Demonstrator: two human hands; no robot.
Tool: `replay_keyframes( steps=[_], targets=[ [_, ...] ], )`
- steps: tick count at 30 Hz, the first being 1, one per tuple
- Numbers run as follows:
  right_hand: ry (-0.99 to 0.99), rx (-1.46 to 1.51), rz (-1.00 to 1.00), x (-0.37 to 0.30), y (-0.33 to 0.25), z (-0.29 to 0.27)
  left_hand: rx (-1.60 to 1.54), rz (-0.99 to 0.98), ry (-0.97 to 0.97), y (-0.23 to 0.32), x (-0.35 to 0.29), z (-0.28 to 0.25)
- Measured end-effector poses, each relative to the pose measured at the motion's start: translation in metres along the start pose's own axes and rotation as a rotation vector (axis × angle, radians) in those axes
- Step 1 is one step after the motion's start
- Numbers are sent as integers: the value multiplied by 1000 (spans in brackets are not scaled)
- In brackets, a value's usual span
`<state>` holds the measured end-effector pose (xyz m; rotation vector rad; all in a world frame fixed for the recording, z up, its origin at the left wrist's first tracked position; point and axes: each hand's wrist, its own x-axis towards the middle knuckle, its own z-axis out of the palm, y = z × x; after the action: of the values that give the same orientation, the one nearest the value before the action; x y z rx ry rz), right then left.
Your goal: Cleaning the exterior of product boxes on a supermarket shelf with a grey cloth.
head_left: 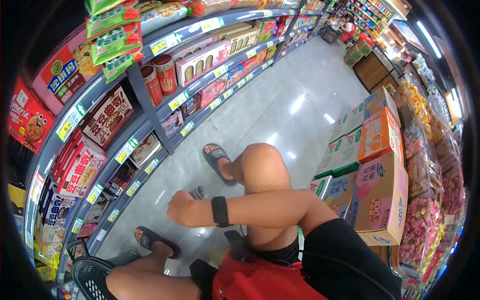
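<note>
My right forearm reaches across my body from the right, a black band (220,211) round its wrist. My right hand (185,209) is closed, its fingers mostly hidden from above. A small grey thing (199,192) shows just beyond the knuckles; whether the hand holds it I cannot tell. Below the hand are the grey floor (150,207) and my left foot in a dark slide sandal (145,236). The other dark sandal (216,154) stands farther ahead, beside my bent right knee. My left hand is out of view.
Shelves on the left hold cookie boxes (80,170), red canisters (164,74) and hanging green packets (116,45). A black plastic basket (90,275) sits low at left. Cartons (382,192) and bagged sweets (422,220) line the right. A person (347,27) is far down the aisle.
</note>
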<state>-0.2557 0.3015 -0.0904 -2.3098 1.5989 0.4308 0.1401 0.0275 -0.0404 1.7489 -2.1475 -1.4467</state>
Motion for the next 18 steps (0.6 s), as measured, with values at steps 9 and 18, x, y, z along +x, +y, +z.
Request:
replay_keyframes(
  steps=[9, 18],
  targets=[
    [240, 189, -247, 22, -20, -26, -24, 42, -6, 91, -19, 45],
    [877, 445, -310, -69, 42, -122, -207, 99, 99, 132, -67, 96]
  ],
)
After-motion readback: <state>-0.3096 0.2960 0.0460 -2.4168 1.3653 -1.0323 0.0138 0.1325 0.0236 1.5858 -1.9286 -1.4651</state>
